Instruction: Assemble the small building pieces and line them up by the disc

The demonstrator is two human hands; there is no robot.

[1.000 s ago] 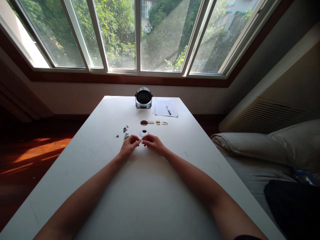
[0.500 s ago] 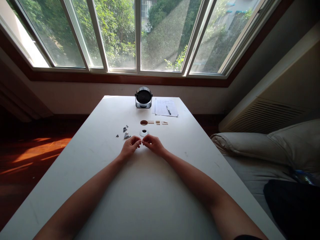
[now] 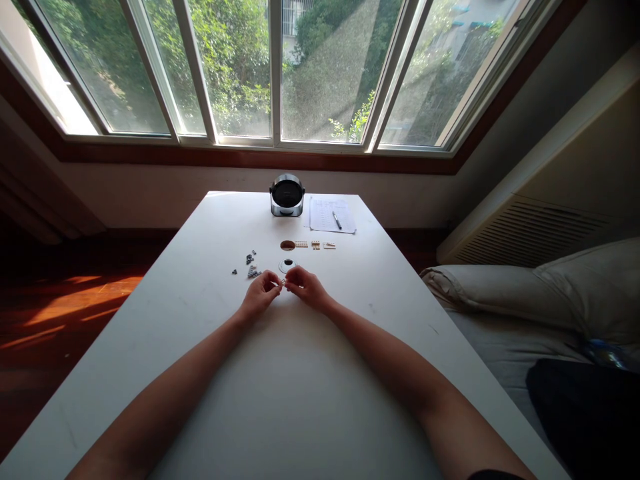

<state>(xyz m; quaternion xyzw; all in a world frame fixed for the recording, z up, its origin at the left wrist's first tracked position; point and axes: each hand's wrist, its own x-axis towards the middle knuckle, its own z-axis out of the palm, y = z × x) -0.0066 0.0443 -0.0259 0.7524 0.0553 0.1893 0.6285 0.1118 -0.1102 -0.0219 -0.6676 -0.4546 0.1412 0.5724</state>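
Two bare hands come together over the white table (image 3: pixel 285 393), their fingertips almost meeting, with one small pale piece (image 3: pixel 283 283) between them. The left hand (image 3: pixel 261 291) has a narrow grip, thumb and forefinger pinched at the left side of the piece; the right hand (image 3: pixel 305 287) pinches from the opposite side, its grip just as narrow. The piece thus lies right at the fingertips of both, well clear of either palm; its exact shape is too small to tell.

Just beyond the fingertips lies a white ring (image 3: pixel 283 270) with a dark middle, and past it a brown disc (image 3: pixel 287 246). To the right of the disc, three groups of small golden parts run in a row: the first group (image 3: pixel 301 245) next to the disc, the second group (image 3: pixel 315 245) in the middle, the third group (image 3: pixel 329 245) at the end. Small dark parts (image 3: pixel 250 259) are scattered ahead of the left hand. Farther off stand a round black device (image 3: pixel 287 193) and, beside it, a paper sheet (image 3: pixel 323 213) with a pen (image 3: pixel 337 219) on top.
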